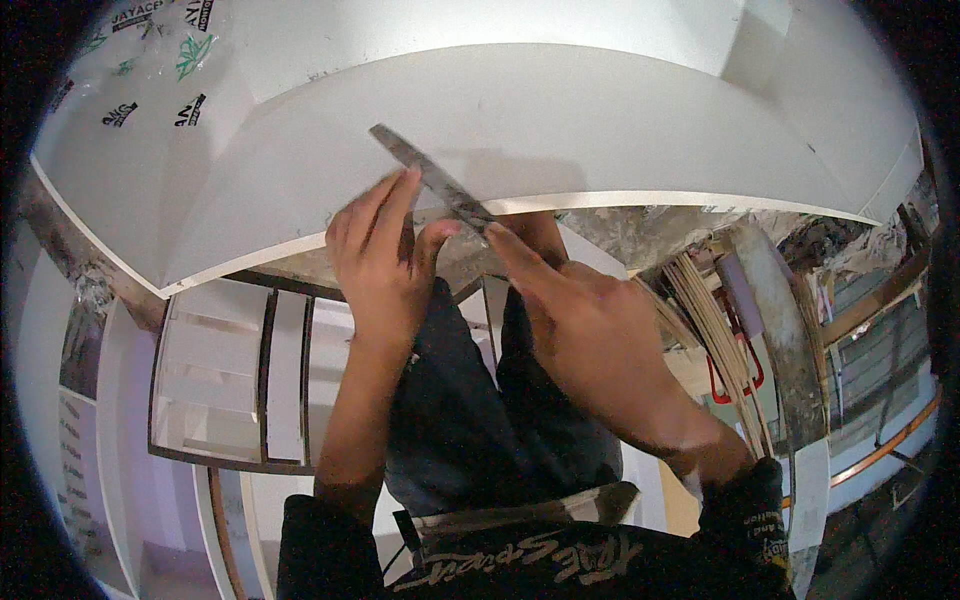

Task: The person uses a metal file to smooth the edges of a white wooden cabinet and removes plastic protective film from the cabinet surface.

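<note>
My right hand [590,310] grips a long, flat metal file [442,187], its index finger stretched along it. The file slants up and to the left, its far end above a white panel [620,140] and its near part by the panel's pale front edge. My left hand [375,245] is at the same edge, with fingers extended and thumb apart. One of its fingertips is right beside the file, maybe touching it. The file's handle end is hidden in my right hand.
Below left is a white, dark-edged compartmented frame [215,350]. Thin wooden strips [715,330] lean at the right beside a worn board [775,310] and a red handle-like loop [757,372]. Clear printed plastic film [150,60] covers the panel's far left.
</note>
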`<state>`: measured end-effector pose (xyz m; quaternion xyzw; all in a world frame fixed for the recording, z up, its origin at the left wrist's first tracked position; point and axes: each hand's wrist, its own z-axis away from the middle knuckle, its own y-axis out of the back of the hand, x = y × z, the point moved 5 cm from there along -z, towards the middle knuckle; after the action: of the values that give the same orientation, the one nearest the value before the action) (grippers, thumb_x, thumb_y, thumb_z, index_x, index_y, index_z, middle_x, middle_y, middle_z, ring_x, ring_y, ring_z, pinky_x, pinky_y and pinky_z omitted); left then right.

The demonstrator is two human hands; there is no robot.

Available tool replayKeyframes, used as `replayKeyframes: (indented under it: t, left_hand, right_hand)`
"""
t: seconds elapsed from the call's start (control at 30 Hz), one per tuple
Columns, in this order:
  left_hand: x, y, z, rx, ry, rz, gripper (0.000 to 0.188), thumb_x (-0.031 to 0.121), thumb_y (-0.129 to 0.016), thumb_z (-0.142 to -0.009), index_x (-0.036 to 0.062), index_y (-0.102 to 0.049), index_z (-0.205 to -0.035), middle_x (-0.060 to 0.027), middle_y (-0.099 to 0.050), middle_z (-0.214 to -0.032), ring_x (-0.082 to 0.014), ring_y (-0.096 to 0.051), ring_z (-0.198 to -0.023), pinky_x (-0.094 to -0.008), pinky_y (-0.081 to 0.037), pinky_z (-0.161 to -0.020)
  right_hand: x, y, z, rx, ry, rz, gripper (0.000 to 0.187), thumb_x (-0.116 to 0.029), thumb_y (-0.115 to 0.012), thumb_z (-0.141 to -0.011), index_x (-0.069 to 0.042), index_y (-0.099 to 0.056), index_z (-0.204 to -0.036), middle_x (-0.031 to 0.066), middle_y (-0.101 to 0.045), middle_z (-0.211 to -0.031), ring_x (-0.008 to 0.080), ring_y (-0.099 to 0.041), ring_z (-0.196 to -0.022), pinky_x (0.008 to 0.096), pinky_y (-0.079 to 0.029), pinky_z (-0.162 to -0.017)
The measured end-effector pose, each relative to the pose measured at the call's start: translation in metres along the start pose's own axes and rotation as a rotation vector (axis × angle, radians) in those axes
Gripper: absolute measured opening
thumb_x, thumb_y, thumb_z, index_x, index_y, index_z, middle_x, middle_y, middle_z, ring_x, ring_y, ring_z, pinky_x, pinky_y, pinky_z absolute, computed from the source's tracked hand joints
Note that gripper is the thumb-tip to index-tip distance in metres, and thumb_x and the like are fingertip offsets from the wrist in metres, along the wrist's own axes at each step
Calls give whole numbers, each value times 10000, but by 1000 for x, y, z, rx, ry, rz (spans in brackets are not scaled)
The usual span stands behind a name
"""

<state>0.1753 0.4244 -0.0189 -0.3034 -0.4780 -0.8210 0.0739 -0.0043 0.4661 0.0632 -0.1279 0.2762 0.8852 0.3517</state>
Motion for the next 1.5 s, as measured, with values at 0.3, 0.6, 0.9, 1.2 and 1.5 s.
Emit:
replayKeyframes:
  t: [0.3,0.6,0.9,1.2,1.5]
  left_hand:
    - [-49,41,15,-11,-222,-12,198,138,-716,-930,74,-748,-1114,-88,-719,-1132,-284,-654,-1078,-418,-503,-954]
    - [-157,125,36,79,-162,-355,284,101,-660,-974,30,-654,-1249,-117,-715,-1161,-309,-657,-1095,-450,-507,-983]
    - [-8,40,12,-330,-179,23,917,699,-533,-900,-13,-460,-1474,-188,-508,-1492,-401,-408,-1442,-558,-268,-1200]
    - [-5,-3,-24,-484,-207,-133,804,571,-585,-908,-34,-480,-1428,-230,-520,-1464,-412,-471,-1382,-523,-318,-1190]
    - [31,15,-10,-512,-173,58,917,541,-687,-828,-33,-421,-1492,-220,-480,-1512,-403,-424,-1429,-533,-310,-1202]
  right_hand:
    - [18,46,20,-7,-177,-115,441,22,-578,-971,-63,-612,-1402,223,-728,-975,188,-667,-710,306,-509,-707]
    - [2,41,46,-219,-174,-119,520,30,-617,-914,-115,-615,-1413,150,-658,-772,225,-587,-599,367,-475,-579]
    - [-31,7,61,-280,28,-20,769,-161,-627,-855,-291,-405,-1580,46,-467,-660,203,-552,-460,409,-465,-389]
    - [-9,-2,19,-37,-53,-12,581,-77,-657,-893,-260,-596,-1441,98,-510,-621,316,-581,-503,481,-447,-473]
    - [-12,12,48,-194,-115,14,556,-105,-619,-944,-264,-557,-1472,113,-541,-643,319,-577,-506,485,-452,-486]
